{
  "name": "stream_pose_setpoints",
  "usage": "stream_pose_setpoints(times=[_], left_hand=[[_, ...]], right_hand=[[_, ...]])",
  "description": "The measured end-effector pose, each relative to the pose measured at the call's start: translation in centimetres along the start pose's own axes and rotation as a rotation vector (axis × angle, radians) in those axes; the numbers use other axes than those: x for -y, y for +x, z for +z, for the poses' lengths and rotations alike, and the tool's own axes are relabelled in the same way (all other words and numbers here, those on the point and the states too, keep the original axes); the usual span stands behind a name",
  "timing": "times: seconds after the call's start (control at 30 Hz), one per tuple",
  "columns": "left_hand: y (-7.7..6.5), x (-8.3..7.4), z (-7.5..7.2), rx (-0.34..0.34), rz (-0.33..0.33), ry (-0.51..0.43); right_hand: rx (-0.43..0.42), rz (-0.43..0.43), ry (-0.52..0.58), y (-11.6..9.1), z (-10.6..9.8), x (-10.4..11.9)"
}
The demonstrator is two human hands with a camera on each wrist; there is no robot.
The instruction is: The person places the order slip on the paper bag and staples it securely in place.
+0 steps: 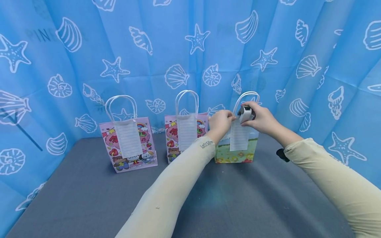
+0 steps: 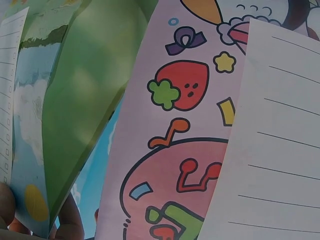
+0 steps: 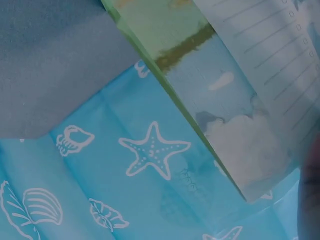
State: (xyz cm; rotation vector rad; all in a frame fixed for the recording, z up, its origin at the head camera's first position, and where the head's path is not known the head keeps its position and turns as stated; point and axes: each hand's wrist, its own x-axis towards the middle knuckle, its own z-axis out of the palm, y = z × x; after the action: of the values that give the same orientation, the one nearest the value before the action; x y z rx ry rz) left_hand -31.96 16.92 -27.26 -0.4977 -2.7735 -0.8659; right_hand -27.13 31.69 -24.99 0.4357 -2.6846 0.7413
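At the right stands a green and blue paper gift bag (image 1: 251,150) with white handles, a lined paper sheet (image 1: 239,140) lying against its front. My left hand (image 1: 219,123) pinches the bag's top edge at the sheet's upper left corner; in the left wrist view its thumb and fingers are on either side of the rim. My right hand (image 1: 262,119) grips a small white and black stapler (image 1: 245,114) at the top of the sheet. Whether the stapler touches the paper cannot be told. The right wrist view shows the bag's side (image 3: 200,90) but not the stapler.
Two pink cartoon gift bags, one at the left (image 1: 147,142) and one in the middle (image 1: 171,132), each have a lined sheet on the front. They stand on a grey cloth-covered table (image 1: 89,198). A blue shell-print curtain (image 1: 196,66) hangs behind.
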Motion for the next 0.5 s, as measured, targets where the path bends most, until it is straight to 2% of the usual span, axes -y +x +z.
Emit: stream_pose_setpoints(times=[0.27,0.5], left_hand=[[0.2,0.1,0.2,0.014,0.017,-0.003],[0.2,0.3,0.1,0.002,0.031,-0.035]], right_hand=[[0.196,0.074,0.012,1.2,-1.2,0.2],[0.244,0.087,-0.02,2.5,-1.5,0.8]])
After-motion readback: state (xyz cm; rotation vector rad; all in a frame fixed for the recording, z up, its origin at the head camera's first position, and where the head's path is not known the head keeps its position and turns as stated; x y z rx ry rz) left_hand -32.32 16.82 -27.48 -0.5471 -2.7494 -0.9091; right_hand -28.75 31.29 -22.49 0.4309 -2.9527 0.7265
